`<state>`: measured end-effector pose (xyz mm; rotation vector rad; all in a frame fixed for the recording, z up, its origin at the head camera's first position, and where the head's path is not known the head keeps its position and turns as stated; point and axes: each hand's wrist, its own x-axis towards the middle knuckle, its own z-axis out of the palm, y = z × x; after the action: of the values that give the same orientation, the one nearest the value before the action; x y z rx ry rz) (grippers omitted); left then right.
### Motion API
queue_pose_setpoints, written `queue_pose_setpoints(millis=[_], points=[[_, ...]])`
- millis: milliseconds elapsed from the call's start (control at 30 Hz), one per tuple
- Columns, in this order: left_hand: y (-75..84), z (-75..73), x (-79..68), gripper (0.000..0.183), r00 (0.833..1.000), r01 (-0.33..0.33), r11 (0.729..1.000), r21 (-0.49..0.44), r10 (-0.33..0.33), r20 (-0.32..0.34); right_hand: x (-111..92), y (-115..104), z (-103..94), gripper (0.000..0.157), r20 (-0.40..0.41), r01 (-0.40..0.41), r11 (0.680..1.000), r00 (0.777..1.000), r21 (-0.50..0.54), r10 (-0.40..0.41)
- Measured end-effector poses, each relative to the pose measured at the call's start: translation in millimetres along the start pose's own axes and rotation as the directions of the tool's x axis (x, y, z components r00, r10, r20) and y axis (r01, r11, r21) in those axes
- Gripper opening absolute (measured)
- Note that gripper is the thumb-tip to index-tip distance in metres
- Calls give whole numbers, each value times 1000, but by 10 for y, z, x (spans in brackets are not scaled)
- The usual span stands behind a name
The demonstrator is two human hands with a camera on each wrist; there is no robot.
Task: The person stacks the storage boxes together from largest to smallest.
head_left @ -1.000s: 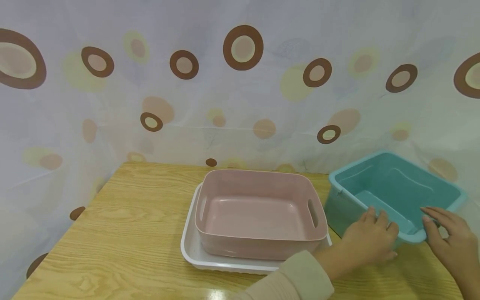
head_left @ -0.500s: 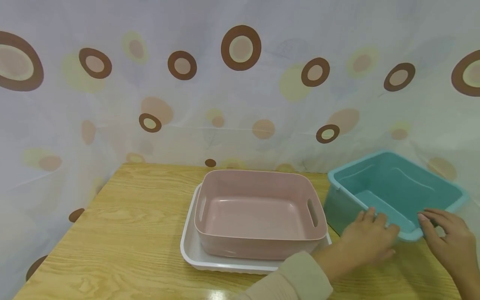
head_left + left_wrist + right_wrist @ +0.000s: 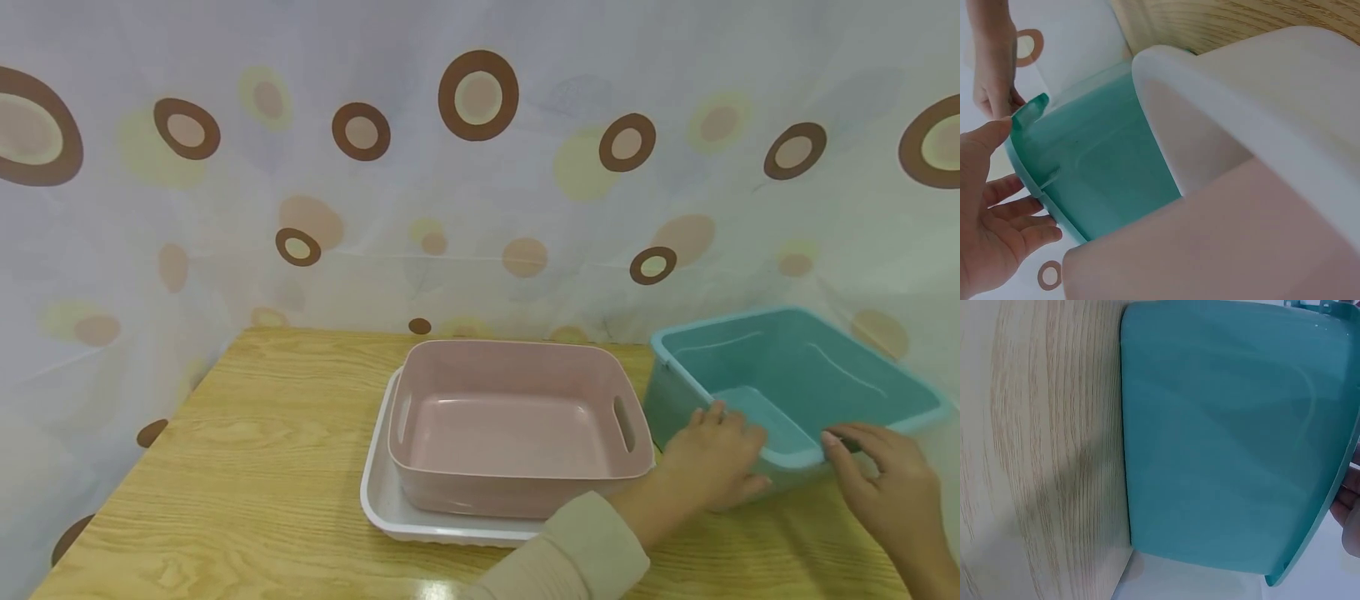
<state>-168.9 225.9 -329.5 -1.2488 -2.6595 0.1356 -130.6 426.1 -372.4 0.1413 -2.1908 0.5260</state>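
A teal plastic bin (image 3: 678, 417) stands at the right of the table, turned at an angle. My left hand (image 3: 712, 454) holds the left side of its rim near the front corner; in the left wrist view the fingers of the left hand (image 3: 991, 231) reach over the rim and the thumb lies at the corner. With fingers over the edge and thumb on the near side, my right hand (image 3: 888, 483) pinches the front rim. The right wrist view is filled by the bin's outer wall (image 3: 1229, 437), with fingertips (image 3: 1350, 500) at its rim.
Just left of the bin, a pink basket (image 3: 517, 496) with handle slots sits in a white tray (image 3: 450, 533). Bare wooden table (image 3: 247, 467) stretches to the left. A patterned curtain (image 3: 465, 200) hangs right behind the table.
The bin has turned clockwise as seen from above, its front corner shifting left and its far corner right. Both hands have moved left with the rim. The pink basket and white tray stay put.
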Motion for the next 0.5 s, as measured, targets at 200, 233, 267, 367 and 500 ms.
queue_pose_setpoints(millis=[200,233,267,367,500], points=[[-44,38,-4,54,995,49,999,9,-48,-84,0,-97,6,13,18,45,999,999,-6,-45],[-54,37,-2,54,995,60,998,0,-60,-86,-2,-111,8,12,23,53,999,998,-8,-53],[-66,42,-5,53,993,68,998,1,-68,-99,-5,-128,9,12,30,56,998,998,-15,-55],[-93,39,-16,51,990,90,996,-20,-92,-107,-17,-172,8,14,45,37,999,998,-20,-36],[-101,47,-33,50,982,97,995,24,-92,-167,-39,-218,22,14,39,32,999,999,-25,-31]])
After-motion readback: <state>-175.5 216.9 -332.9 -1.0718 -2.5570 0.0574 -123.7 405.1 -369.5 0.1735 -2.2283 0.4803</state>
